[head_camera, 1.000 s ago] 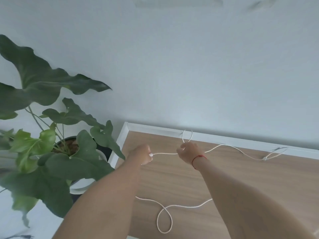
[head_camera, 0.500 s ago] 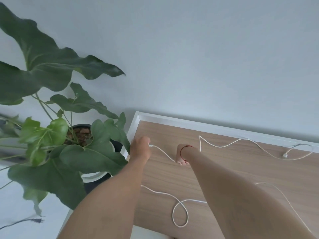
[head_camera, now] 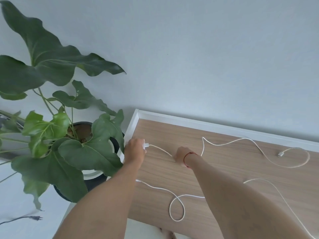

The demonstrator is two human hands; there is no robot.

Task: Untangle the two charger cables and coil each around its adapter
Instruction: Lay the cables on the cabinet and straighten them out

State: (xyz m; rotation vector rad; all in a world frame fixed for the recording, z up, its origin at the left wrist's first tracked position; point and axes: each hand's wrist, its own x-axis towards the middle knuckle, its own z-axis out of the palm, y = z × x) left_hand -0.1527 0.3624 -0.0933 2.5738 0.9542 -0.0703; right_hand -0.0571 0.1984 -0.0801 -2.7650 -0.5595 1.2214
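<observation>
Wood table [head_camera: 224,171]: far cable [head_camera: 246,138], near cable [head_camera: 169,207] sprawled.

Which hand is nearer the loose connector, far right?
Right. The right hand grips the cable mid-table, left of the connector; left hand is farther left, gripping the adapter.

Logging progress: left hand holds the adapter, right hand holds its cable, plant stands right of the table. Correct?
No: the head view shows the plant left of the table; the left hand holds the adapter, the right hand its cable.
</observation>
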